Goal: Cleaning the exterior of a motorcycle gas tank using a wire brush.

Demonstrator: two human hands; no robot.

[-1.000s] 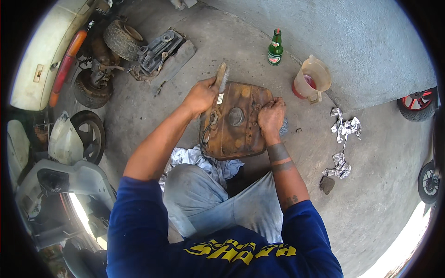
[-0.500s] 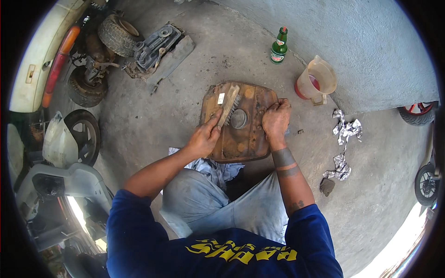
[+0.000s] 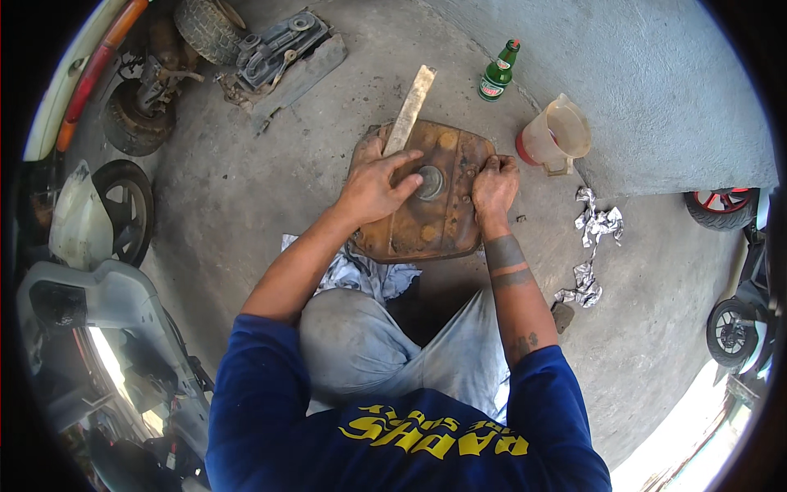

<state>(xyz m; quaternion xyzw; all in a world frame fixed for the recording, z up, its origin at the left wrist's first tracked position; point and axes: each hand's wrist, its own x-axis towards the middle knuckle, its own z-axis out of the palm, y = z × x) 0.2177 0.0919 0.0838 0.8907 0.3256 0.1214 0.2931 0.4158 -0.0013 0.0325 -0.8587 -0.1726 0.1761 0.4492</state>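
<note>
Rusty fuel tank [image 3: 426, 217] flat on concrete floor [image 3: 246, 197]. Left hand [image 3: 373, 184] clamped on flat brush [image 3: 407, 111] over tank's far-left edge. Right hand [image 3: 494, 184] closed, gripping tank's right rim.

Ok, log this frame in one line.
left hand: holds flat stick | right hand: grips rusty tank edge | tank: on concrete floor
</note>
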